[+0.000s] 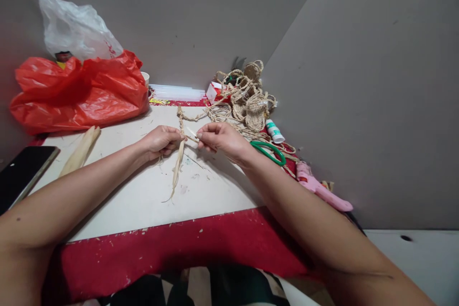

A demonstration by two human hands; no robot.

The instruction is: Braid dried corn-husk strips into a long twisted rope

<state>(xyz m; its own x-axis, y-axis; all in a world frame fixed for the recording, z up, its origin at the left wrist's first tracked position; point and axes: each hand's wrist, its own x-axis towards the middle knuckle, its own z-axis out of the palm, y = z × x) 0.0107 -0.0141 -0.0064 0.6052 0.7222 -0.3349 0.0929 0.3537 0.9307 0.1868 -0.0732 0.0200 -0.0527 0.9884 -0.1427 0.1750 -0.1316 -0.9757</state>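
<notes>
A plaited straw cord [181, 117] stands up from between my hands and leads back right towards a pile of braid. My left hand [163, 142] is closed, thumb and finger pinching the cord where the plait ends. Below that pinch, loose pale straw strands [177, 172] hang down over the white board. My right hand [222, 138] is closed too, its fingertips pinching a strand [191, 139] stretched across from the left hand. A whitish sliver shows beside the right fingertips; I cannot tell what it is.
Braided straw pieces [255, 110] are heaped at back right. Green looped handles [268, 152], a white-and-green roll [274, 131] and a pink glue gun [322, 191] lie rightward. A red bag [82, 91], clear sticks [177, 92], a straw bundle [81, 150] and a phone [27, 172] are around the board [143, 205].
</notes>
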